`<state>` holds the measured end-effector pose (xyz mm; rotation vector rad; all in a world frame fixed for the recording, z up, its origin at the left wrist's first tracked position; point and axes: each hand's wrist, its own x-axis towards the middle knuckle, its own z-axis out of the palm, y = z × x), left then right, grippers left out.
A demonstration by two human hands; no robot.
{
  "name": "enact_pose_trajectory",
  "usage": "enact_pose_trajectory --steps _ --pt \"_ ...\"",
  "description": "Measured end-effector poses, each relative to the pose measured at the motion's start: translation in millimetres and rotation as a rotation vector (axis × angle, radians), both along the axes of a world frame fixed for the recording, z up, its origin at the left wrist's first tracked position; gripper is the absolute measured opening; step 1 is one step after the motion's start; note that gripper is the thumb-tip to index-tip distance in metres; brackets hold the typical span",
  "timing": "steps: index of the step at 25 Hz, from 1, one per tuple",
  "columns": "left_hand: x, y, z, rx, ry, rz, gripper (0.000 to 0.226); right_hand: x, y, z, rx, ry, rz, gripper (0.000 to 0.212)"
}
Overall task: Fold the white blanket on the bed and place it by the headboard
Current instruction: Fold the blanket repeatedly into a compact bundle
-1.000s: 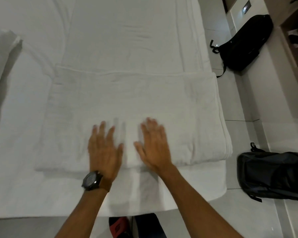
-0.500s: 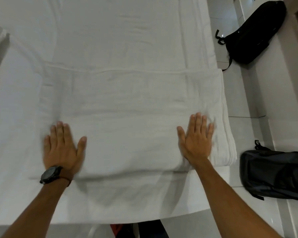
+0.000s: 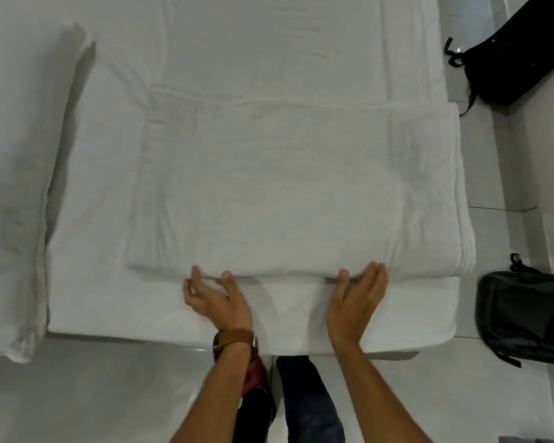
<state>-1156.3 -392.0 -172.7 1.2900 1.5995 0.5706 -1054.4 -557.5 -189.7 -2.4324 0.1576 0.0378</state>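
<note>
The folded blanket (image 3: 285,193) is plain white with no pattern, and the bed (image 3: 269,43) sheet under and beyond it is the same plain white. Left of the blanket, a pillow (image 3: 13,187) is white too, with grey shadow along its edge. Right of the blanket, two backpacks, one black (image 3: 509,55) and one dark charcoal (image 3: 525,318), lie on pale grey floor tiles (image 3: 518,174). Near the blanket's front edge, a watch (image 3: 234,340) has a brown strap and black case.
</note>
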Motion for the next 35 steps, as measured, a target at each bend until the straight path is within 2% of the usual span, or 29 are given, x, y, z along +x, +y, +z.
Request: enact_pose_trajectory --steps 2,4,6,8,10,14,17,23,25,27,30,33,35 --pt "26.2 -0.1 21.0 -0.280 -0.380 0.373 0.065 -3.9 12.5 17.4 0.489 0.142 -0.446 0.072" --pt "48.4 8.1 25.8 -0.514 -0.528 0.468 0.057 22.1 14.3 25.2 0.842 0.230 -0.779 0.068" --pt "61.6 20.4 28.5 -0.683 -0.592 0.452 0.061 59.7 5.3 30.9 1.124 0.438 -0.845 0.057" --pt "64.5 28.9 26.9 -0.739 -0.639 0.400 0.062 82.9 -4.1 43.9 1.263 0.611 -0.792 0.052" --pt "62.5 29.9 36.2 -0.704 -0.631 0.402 0.058 88.6 -10.1 58.3 1.256 0.642 -0.741 0.048" --pt "46.9 19.7 70.2 -0.592 -0.597 0.398 0.055 77.3 -11.3 93.6 1.251 0.504 -0.756 0.056" --pt "29.1 13.6 93.0 -0.553 -0.608 0.398 0.054 64.0 -12.7 117.8 1.236 0.434 -0.787 0.053" --pt "-37.6 -23.8 116.9 -0.569 -0.554 0.428 0.055 -4.5 -44.3 119.5 1.189 0.441 -0.904 0.063" --pt "-73.8 -50.5 121.5 -0.620 -0.489 0.456 0.044 -41.8 -67.1 113.9 1.148 0.450 -0.975 0.056" --pt "-112.2 -83.4 123.7 -0.651 -0.407 0.520 0.034 -83.3 -93.3 109.9 1.092 0.457 -1.088 0.039" --pt "-157.9 -119.7 113.6 -0.626 -0.262 0.583 0.075 -130.1 -119.6 109.0 1.005 0.534 -1.148 0.039" --pt "-159.9 -123.7 118.1 -0.584 -0.249 0.591 0.082 -137.3 -123.5 109.3 0.986 0.495 -1.149 0.043" --pt "-148.3 -114.7 125.5 -0.524 -0.348 0.628 0.078 -130.6 -119.1 114.5 1.056 0.451 -1.100 0.054"
